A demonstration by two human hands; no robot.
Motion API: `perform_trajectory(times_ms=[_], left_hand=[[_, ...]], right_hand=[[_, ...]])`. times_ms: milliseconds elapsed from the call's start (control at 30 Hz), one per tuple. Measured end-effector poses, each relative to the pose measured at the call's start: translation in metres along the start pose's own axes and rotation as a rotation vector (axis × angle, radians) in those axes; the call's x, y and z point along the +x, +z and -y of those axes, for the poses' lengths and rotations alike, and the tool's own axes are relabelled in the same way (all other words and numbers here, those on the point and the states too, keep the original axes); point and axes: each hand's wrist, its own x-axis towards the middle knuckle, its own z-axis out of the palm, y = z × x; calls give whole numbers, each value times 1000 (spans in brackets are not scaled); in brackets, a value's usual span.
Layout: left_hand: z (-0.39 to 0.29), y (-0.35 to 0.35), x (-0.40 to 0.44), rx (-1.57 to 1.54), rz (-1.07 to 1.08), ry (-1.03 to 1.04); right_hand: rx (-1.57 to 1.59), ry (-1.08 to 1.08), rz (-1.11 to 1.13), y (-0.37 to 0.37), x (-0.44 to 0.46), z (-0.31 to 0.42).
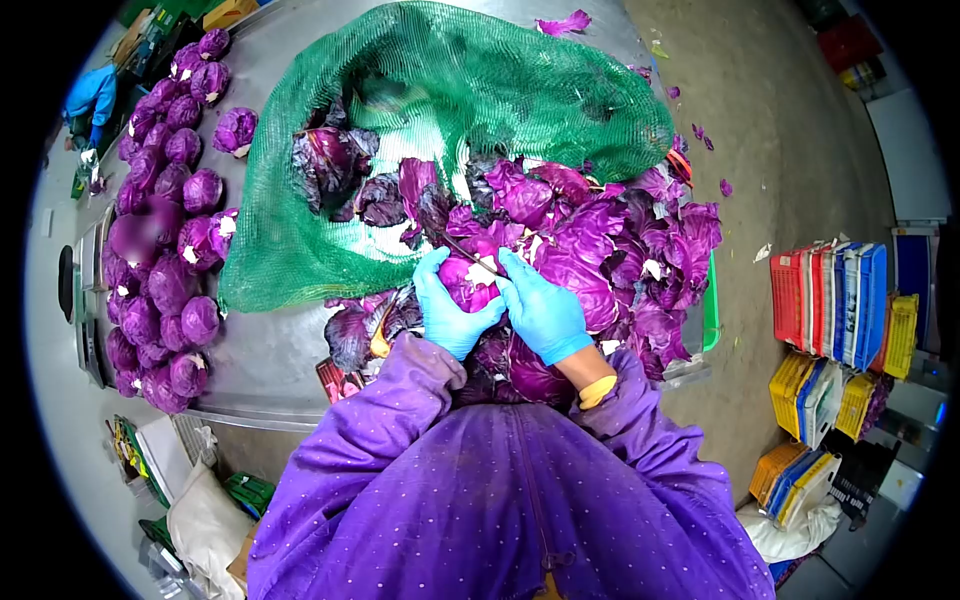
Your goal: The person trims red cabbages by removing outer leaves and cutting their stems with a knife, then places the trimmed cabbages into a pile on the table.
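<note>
In blue gloves, both my hands meet in front of me at a red cabbage [470,285] with a pale spot on top. My left hand [448,312] curls around the cabbage's near left side. At its right edge is my right hand [543,312], fingers pressed together at the end of a thin dark strip, whose kind I cannot make out. Loose purple outer leaves [580,250] pile up just beyond and to the right of my hands. A green mesh bag [290,230] lies across the table, with a dark-leaved cabbage [328,165] at its mouth.
Many trimmed red cabbages [172,280] line the left side of the metal table [255,370]. Stacked coloured crates [828,305] stand on the floor at the right. A person in blue [92,95] is at the far left. Leaf scraps lie on the floor [790,150].
</note>
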Motion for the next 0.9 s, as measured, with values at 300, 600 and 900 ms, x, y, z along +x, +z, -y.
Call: perform_trajectory(times_ms=[300, 600, 900], left_hand=[[-7, -9, -25, -8, 57, 135], [-14, -48, -6, -733, 125, -633], [-5, -41, -36, -510, 88, -467]], right_hand=[[176, 384, 384, 3, 92, -90], [216, 93, 5, -22, 23, -19], [215, 179, -333, -26, 9, -71]])
